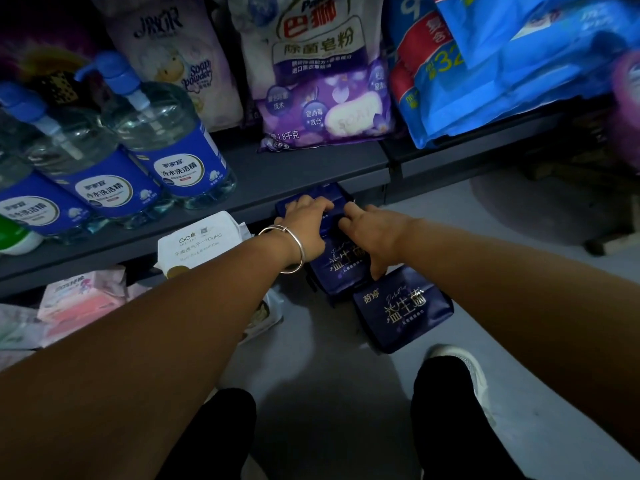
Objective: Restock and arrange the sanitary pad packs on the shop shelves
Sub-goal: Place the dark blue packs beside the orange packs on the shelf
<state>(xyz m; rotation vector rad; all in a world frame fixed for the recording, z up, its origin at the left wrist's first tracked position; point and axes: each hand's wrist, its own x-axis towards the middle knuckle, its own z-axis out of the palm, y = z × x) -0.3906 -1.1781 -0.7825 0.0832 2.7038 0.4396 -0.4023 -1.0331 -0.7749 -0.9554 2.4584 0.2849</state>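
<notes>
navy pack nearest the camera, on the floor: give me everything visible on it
The nearest navy pack is a soft, glossy, pillow-shaped plastic packet, dark navy with gold and white Chinese lettering plus a thin script line on its face. It lies flat on the grey floor, printed face up, turned at an angle, in front of the bottom shelf. Its far edge sits against or slightly under a second navy pack; the exact overlap is unclear. The right hand hangs just above that far edge; contact cannot be told. It looks sealed and undamaged.
</notes>
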